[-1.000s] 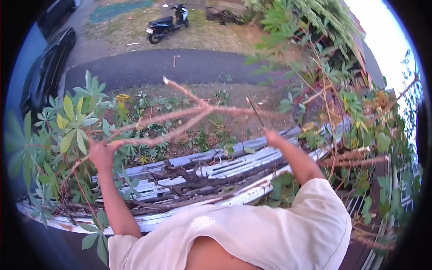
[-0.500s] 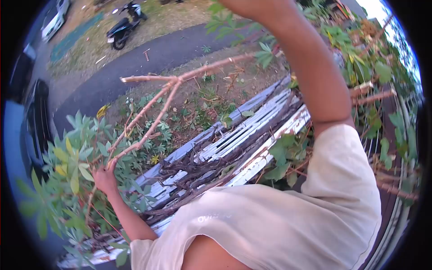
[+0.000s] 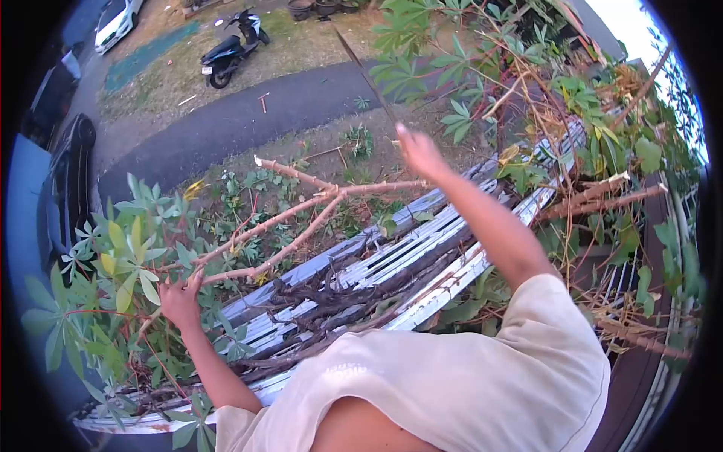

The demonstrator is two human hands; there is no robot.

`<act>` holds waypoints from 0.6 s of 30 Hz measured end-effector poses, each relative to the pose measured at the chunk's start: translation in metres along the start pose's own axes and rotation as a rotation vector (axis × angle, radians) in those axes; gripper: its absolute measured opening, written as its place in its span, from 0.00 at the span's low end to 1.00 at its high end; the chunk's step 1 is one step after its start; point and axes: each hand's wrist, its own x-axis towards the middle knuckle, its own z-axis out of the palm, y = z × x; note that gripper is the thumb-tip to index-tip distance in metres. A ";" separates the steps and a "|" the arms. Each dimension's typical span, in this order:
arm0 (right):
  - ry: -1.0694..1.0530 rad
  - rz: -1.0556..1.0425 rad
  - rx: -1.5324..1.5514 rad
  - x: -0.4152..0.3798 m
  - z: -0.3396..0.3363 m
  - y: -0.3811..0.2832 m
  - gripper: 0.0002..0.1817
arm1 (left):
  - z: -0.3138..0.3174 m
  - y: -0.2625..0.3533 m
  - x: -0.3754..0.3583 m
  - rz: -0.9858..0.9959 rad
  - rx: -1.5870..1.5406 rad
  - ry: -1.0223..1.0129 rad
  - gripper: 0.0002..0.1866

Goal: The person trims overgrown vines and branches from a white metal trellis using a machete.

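Note:
My left hand (image 3: 181, 300) is closed around the lower stem of a forked branch (image 3: 340, 191), among its broad green leaves (image 3: 139, 260). The bare limbs stretch rightward from that grip, and pale cut ends show at their tips. In my right hand (image 3: 423, 157) is a machete (image 3: 367, 75), its long narrow blade pointing up and to the left. This hand is raised near the branch's right end, overlapping the ground beyond in view. Dry brown vines (image 3: 324, 301) lie below the branch on a white slatted railing (image 3: 410, 320).
Leafy stems (image 3: 452, 68) rise at the upper right, with thick cut stubs (image 3: 602, 197) jutting out below them. A paved path (image 3: 226, 120) crosses the ground beyond. A scooter (image 3: 230, 49) and a white car (image 3: 117, 22) stand farther off.
My right arm has swung down from the top edge, bringing the machete into view. The branch's right end has dropped lower, while my left hand keeps its grip.

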 end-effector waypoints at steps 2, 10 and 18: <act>0.097 -0.258 -0.062 0.030 -0.041 -0.076 0.38 | 0.000 -0.002 -0.001 0.021 0.033 -0.012 0.32; 0.602 -0.834 0.001 -0.031 -0.146 -0.221 0.26 | -0.027 0.003 0.005 -0.199 -0.048 0.005 0.38; -0.220 0.846 0.296 -0.080 0.091 0.272 0.34 | -0.037 -0.025 0.009 -0.281 -0.192 0.250 0.33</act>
